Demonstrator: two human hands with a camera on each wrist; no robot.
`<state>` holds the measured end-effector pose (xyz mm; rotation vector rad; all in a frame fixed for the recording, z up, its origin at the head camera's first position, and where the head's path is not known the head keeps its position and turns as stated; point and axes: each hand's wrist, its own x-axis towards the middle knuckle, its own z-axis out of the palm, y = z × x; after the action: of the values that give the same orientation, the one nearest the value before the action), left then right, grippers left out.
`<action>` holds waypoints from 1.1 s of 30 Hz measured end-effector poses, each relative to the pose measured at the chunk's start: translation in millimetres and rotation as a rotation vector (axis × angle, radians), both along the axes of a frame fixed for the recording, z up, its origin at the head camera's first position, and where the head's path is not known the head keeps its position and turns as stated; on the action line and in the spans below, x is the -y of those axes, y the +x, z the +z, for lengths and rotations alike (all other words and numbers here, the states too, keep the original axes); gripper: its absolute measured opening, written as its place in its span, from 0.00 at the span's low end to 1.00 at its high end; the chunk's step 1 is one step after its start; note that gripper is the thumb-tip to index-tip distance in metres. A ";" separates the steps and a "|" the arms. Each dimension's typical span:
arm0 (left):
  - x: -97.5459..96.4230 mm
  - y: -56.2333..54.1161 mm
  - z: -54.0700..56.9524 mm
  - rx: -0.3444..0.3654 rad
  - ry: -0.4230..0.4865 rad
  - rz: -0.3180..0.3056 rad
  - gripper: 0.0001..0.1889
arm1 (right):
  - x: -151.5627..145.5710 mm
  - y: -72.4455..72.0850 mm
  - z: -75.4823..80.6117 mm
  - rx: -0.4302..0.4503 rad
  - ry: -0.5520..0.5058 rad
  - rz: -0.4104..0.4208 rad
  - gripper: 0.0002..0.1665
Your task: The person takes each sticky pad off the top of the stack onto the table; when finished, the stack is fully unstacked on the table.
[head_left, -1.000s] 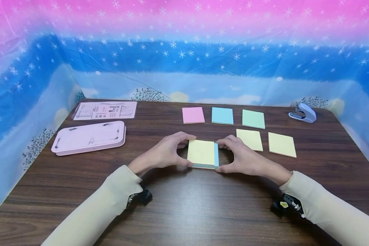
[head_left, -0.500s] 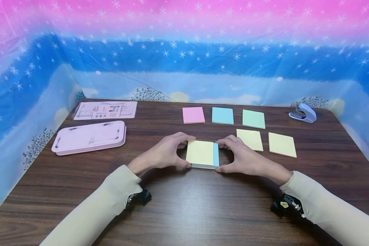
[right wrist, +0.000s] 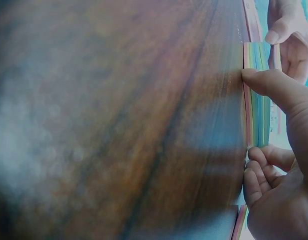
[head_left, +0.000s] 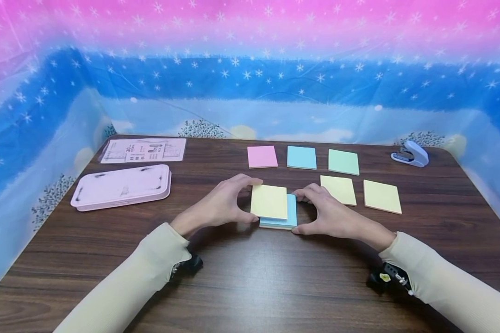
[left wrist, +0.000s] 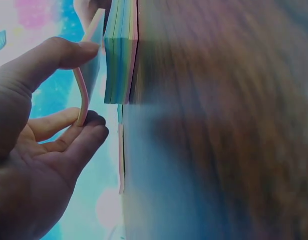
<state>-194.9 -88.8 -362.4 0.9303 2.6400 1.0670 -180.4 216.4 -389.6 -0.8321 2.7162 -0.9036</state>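
Cream-sleeved, the left hand (head_left: 216, 203) pinches a slightly bowed yellow pad (head_left: 268, 202) between curved thumb and fingers, holding it just above a blue-topped stack (head_left: 292, 215) with multicoloured layers. The right hand (head_left: 327, 210) grips that stack's right end on the wood-grain table (head_left: 241, 286). Beyond lie a pink pad (head_left: 262, 157), a blue pad (head_left: 302, 157) and a green pad (head_left: 343, 162). Farther left, behind a closed pink case (head_left: 122, 187), a card (head_left: 150, 150) reads "20" among smaller characters.

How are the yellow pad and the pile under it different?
The yellow pad is thin; the pile is thick. The yellow pad's top is yellow; the pile's is blue. The left hand holds the yellow pad up; the right hand grips the pile on the table. Both are held by edges.
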 end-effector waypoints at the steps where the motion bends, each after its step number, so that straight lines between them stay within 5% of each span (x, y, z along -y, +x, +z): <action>1: 0.4 0.0 0.8 0.003 -0.001 0.006 0.43 | 0.0 0.0 0.1 0.000 0.001 0.000 0.48; 17: 11.8 -14.2 6.8 -0.043 0.040 0.158 0.44 | -0.6 -0.9 0.8 0.001 -0.012 0.000 0.48; 33: 32.0 -48.7 11.7 -0.019 0.006 0.296 0.46 | -0.6 -0.5 -1.1 -0.005 -0.013 0.001 0.48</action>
<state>-243.6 -120.8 -350.7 0.5623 2.8549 1.1291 -180.9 217.0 -390.7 -0.8394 2.7163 -0.9218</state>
